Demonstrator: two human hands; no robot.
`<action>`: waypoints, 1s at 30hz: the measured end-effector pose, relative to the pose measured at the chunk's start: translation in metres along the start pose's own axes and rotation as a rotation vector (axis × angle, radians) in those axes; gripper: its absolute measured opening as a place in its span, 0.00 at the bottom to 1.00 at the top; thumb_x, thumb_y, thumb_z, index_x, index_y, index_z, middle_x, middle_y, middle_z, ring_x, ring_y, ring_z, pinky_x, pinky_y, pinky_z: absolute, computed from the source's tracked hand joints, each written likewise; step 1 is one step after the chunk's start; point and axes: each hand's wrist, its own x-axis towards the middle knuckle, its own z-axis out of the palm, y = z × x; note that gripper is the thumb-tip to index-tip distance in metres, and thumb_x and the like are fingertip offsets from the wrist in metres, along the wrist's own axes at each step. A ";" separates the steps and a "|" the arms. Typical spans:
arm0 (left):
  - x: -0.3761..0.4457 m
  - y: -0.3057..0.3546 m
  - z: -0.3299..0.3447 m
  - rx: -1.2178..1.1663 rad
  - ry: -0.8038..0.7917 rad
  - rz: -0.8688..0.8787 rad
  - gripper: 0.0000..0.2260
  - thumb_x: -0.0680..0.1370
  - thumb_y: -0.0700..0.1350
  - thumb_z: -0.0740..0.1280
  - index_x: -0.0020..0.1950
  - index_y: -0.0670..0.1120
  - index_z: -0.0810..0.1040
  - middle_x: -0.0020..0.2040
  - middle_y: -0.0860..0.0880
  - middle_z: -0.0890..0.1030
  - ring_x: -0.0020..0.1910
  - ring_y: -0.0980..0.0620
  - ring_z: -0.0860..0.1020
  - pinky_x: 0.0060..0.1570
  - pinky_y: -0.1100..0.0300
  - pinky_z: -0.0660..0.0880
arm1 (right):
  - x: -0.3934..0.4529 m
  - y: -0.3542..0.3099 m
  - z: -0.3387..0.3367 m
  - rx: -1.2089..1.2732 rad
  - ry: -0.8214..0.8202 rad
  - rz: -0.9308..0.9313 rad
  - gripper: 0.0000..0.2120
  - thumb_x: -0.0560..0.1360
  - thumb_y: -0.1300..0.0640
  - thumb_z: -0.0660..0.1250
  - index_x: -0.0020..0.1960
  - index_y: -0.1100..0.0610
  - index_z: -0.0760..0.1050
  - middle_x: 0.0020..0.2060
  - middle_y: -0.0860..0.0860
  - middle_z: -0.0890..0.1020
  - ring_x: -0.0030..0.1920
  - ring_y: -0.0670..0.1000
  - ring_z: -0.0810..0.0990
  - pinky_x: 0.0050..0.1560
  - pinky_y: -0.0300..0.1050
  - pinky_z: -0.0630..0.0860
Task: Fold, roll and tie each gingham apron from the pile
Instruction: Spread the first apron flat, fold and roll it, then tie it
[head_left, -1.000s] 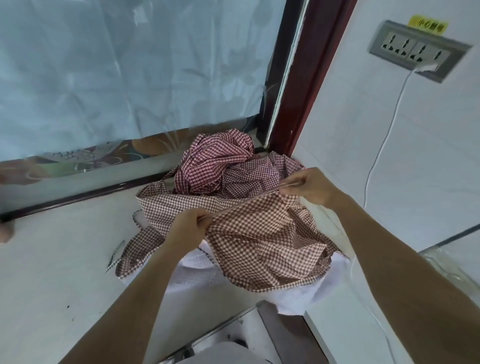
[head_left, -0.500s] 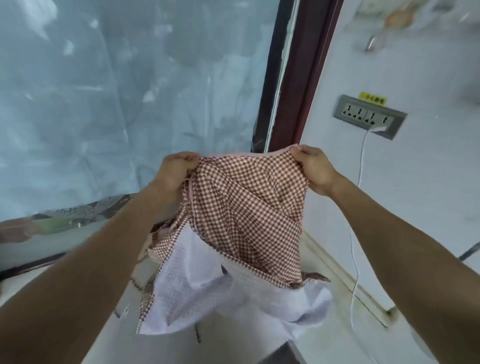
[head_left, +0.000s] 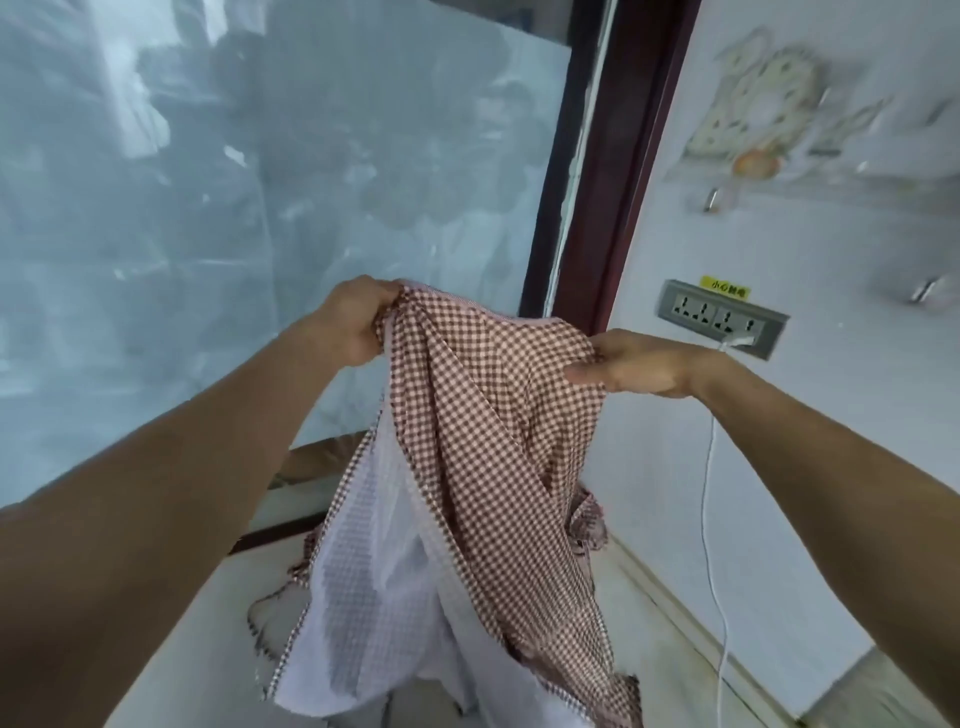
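Head view: the left hand (head_left: 348, 325) is clenched on the top edge of the gingham apron (head_left: 488, 441) at about eleven o'clock, and the right hand (head_left: 631, 364) pinches that same edge at two o'clock. The hands are apart, the apron hanging between them, pale underside showing, above the table (head_left: 197, 623). At three o'clock, a wall socket (head_left: 722, 318) with a white cable (head_left: 709, 499) trailing down.

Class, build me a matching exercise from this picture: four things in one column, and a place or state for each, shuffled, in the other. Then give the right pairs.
Things
1. left hand
2. gingham apron
3. white cable
4. yellow label

Places or states
A. plugged into the wall socket
B. grips the apron's upper left corner
C. stuck just above the socket
D. hangs between both hands

Pairs: 1-B, 2-D, 3-A, 4-C
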 end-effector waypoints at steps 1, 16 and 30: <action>-0.002 0.002 -0.003 0.074 -0.053 -0.037 0.16 0.83 0.37 0.55 0.47 0.38 0.82 0.42 0.44 0.84 0.39 0.50 0.83 0.38 0.58 0.79 | 0.002 0.000 0.006 -0.044 -0.004 -0.011 0.22 0.79 0.49 0.68 0.71 0.52 0.72 0.65 0.45 0.78 0.65 0.47 0.75 0.71 0.47 0.68; -0.025 0.026 -0.071 0.952 -0.393 -0.015 0.14 0.76 0.52 0.71 0.59 0.49 0.80 0.55 0.52 0.84 0.55 0.54 0.81 0.48 0.68 0.75 | -0.008 0.004 -0.024 0.483 0.372 -0.192 0.33 0.56 0.41 0.83 0.53 0.61 0.81 0.51 0.53 0.86 0.56 0.54 0.84 0.54 0.45 0.79; -0.010 0.088 -0.040 0.031 0.399 0.444 0.14 0.82 0.48 0.64 0.62 0.40 0.78 0.58 0.46 0.80 0.52 0.48 0.78 0.51 0.60 0.74 | -0.033 -0.079 -0.027 0.062 0.108 -0.069 0.15 0.69 0.55 0.78 0.55 0.53 0.82 0.54 0.47 0.85 0.59 0.49 0.81 0.70 0.51 0.71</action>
